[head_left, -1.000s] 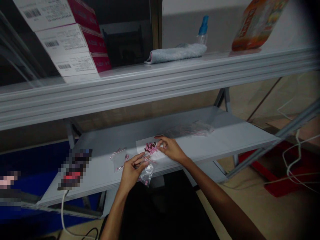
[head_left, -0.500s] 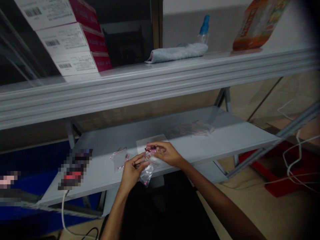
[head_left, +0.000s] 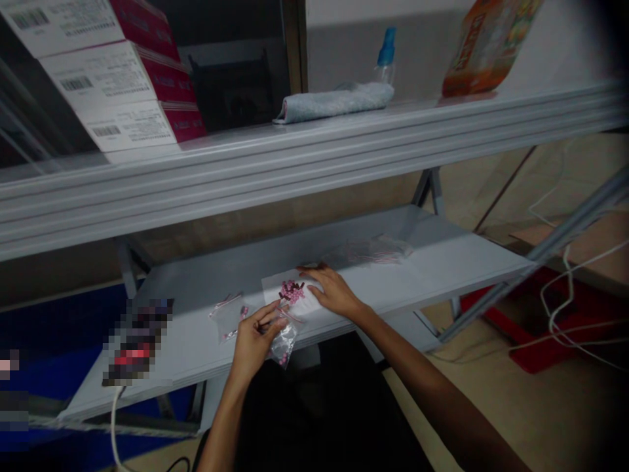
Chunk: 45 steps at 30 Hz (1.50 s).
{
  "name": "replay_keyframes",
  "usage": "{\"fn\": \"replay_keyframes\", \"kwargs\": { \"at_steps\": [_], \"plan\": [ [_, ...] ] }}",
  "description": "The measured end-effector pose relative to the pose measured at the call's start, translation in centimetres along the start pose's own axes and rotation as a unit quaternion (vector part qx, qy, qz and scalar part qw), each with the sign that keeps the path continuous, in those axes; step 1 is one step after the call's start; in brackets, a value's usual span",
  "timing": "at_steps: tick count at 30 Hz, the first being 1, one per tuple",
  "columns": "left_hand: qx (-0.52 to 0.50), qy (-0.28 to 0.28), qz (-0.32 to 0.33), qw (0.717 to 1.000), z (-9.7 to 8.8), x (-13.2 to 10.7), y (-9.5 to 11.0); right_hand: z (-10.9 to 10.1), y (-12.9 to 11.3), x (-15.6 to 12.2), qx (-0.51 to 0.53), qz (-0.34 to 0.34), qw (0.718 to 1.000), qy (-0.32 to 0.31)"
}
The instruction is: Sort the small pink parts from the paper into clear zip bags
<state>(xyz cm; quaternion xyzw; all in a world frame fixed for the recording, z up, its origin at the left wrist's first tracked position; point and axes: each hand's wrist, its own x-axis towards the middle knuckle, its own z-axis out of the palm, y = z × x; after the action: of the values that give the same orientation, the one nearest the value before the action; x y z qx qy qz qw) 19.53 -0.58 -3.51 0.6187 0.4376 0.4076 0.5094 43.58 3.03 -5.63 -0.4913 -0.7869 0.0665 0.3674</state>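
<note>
Under my hands, the lower shelf point(head_left: 393, 242) holds a sheet of paper point(head_left: 275, 288) topped with small pink pieces point(head_left: 291, 292), a plastic bag point(head_left: 228, 318) just beside it, and another bag point(head_left: 376, 249) near the back edge.

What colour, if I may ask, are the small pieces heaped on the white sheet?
Small pieces: mostly pink, some dark, as the head view shows.

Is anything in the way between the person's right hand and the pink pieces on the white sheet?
Nothing visible stands in the way. The right hand rests on the white sheet right beside the pink pieces, with only bare sheet at the fingertips.
</note>
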Motion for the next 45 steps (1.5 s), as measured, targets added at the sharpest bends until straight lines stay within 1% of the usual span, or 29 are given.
{"fn": "replay_keyframes", "kwargs": {
  "at_steps": [3,5,9,11,12,14,16,20,22,23,26,29,33,36,40,42,45],
  "plan": [
    [0.002,-0.002,-0.004,1.0,0.0,0.0,0.2,0.0,0.1,0.1,0.031,-0.009,0.999,-0.009],
    [-0.002,-0.001,-0.001,1.0,0.0,0.0,0.1,0.1,0.3,0.2,0.038,0.0,0.999,-0.004],
    [-0.003,-0.003,0.002,1.0,0.0,0.1,0.0,-0.2,0.2,0.4,0.057,0.059,0.996,0.033],
    [-0.004,-0.007,0.003,1.0,0.0,0.1,0.0,-0.7,-0.5,0.4,0.105,0.07,0.991,0.045],
    [-0.006,-0.007,0.004,1.0,0.1,0.1,0.0,-1.0,-1.1,0.4,0.144,0.062,0.987,0.036],
    [-0.006,-0.005,0.008,1.0,0.1,0.1,0.1,-1.4,-2.5,0.3,0.231,0.034,0.972,-0.004],
    [0.001,-0.004,0.009,1.0,0.2,0.0,0.2,-1.5,-3.9,0.0,0.286,0.013,0.957,-0.043],
    [0.012,0.003,0.007,1.0,0.1,0.1,0.0,-0.8,-5.8,-0.5,0.301,0.005,0.951,-0.077],
    [0.01,0.004,0.009,1.0,0.1,0.2,-0.2,-0.5,-6.1,-0.6,0.319,0.018,0.945,-0.073],
    [0.007,0.004,0.012,1.0,0.0,0.2,-0.3,-0.4,-6.3,-0.6,0.328,0.029,0.942,-0.062],
    [0.003,0.026,0.033,0.999,0.1,0.3,-0.4,0.1,-6.4,-0.7,0.343,0.052,0.938,-0.022],
    [0.018,0.052,0.044,0.998,0.0,0.2,0.1,0.8,-6.2,-0.8,0.356,0.074,0.931,-0.024],
    [0.031,0.076,0.054,0.995,-0.3,0.0,0.8,1.3,-5.6,-0.5,0.394,0.126,0.91,-0.02],
    [0.033,0.093,0.061,0.993,-0.5,0.0,0.8,0.7,-5.5,-0.2,0.405,0.117,0.906,-0.041],
    [0.015,0.082,0.046,0.996,-0.6,-0.1,0.8,0.2,-6.0,-0.2,0.407,0.085,0.906,-0.082],
    [0.013,0.068,0.047,0.996,-0.7,-0.2,0.8,0.7,-6.3,-0.3,0.415,0.083,0.902,-0.091],
    [0.021,0.048,0.062,0.997,-0.8,-0.3,0.8,1.9,-6.5,-0.4,0.424,0.091,0.898,-0.075]
  ]
}}
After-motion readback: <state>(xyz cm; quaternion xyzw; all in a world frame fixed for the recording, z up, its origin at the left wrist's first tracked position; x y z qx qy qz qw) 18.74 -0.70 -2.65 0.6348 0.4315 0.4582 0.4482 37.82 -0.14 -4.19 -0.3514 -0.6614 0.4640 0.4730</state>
